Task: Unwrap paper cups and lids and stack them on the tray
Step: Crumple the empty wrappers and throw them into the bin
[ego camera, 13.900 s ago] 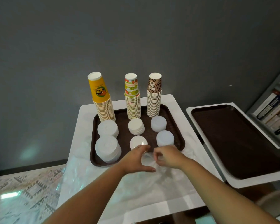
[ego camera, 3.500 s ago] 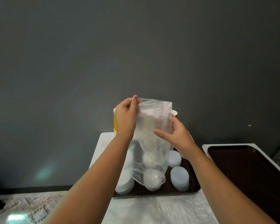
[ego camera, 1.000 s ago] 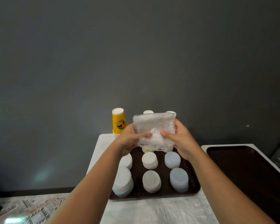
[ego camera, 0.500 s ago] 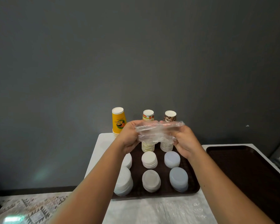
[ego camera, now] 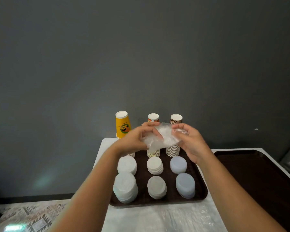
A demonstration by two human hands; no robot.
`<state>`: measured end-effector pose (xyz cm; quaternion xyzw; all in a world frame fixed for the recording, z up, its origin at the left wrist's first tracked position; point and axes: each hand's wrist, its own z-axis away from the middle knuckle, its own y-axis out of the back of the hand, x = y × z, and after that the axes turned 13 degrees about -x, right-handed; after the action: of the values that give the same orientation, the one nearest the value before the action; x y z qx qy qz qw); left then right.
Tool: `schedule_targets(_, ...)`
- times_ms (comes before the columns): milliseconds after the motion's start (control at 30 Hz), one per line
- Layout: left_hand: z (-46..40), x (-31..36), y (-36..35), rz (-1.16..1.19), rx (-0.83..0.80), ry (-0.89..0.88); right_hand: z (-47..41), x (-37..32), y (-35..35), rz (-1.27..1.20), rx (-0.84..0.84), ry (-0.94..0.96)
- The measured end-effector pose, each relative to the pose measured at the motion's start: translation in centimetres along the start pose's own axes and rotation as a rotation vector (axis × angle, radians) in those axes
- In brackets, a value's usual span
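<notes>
A crumpled clear plastic wrapper [ego camera: 162, 137] hangs in the air above the brown tray [ego camera: 141, 166]. My left hand [ego camera: 136, 139] grips its left side and my right hand [ego camera: 190, 141] pinches its right side, fingers curled. At the tray's back stand three stacks of upside-down paper cups: yellow [ego camera: 122, 124], fruit-patterned [ego camera: 153, 118] and leopard-patterned [ego camera: 176, 118], partly hidden behind my hands. In front of them sit several stacks of lids: large white ones [ego camera: 126, 186] on the left, cream ones [ego camera: 155, 164] in the middle, bluish ones [ego camera: 185, 185] on the right.
The tray rests on a white table [ego camera: 104, 144], with flat clear plastic [ego camera: 166, 218] spread on its near part. A second brown tray [ego camera: 258, 178] lies on a table to the right. A patterned rug [ego camera: 28, 215] covers the floor at left. A dark wall stands behind.
The wrapper, held up as a long bag earlier, has been folded and squeezed into a small wad between both hands. My hands have drawn slightly closer together over the cups.
</notes>
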<state>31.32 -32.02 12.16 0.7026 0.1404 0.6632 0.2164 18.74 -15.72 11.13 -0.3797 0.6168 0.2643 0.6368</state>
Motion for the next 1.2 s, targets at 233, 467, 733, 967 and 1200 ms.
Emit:
schedule_targets(233,0.1,1.9,1.0,0.102,0.202,0.042,0.1,-1.0,-0.6,0.574,0.069,0.237)
schedule_targets(467,-1.9,1.6,-0.8,-0.274,0.159,0.271,0.4,-2.1,-2.0,0.645,-0.025,0.311)
schedule_targets(733,-1.2,1.8,-0.9,0.067,0.145,0.123,0.2,-2.3,-0.9,0.119,-0.036,0.2)
schedule_targets(967,-2.2,2.5,-2.7,0.27,0.303,-0.131,-0.4,-1.7,-0.9,-0.406,-0.061,-0.074)
schedule_targets(1200,-3.3,1.9,-3.7,0.223,0.29,-0.171,1.1,0.3,-0.9,-0.463,-0.025,-0.192)
